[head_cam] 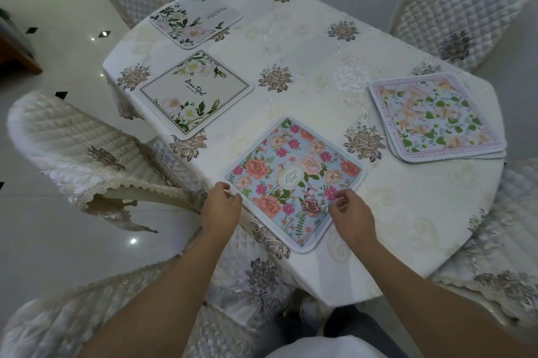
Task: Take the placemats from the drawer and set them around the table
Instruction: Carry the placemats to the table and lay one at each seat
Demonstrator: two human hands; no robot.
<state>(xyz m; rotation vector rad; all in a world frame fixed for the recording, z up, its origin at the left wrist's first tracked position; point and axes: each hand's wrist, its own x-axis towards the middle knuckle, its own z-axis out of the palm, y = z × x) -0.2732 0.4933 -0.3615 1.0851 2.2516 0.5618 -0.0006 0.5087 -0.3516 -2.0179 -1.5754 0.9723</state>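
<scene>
1. A blue mat (294, 183) with pink and orange flowers lies flat at the table's (393, 212) near edge.
2. The left hand (219, 207) touches the mat's near left corner with loosely curled fingers; whether it pinches the edge cannot be told.
3. The right hand (350, 213) hovers over the mat's near right edge, fingers loosely curled, grasping nothing.
4. Two white floral mats (194, 92) (195, 21) lie along the left side.
5. A stack of mats (436, 117) with green leaves sits at right.
6. Quilted chairs (72, 148) surround the table.
</scene>
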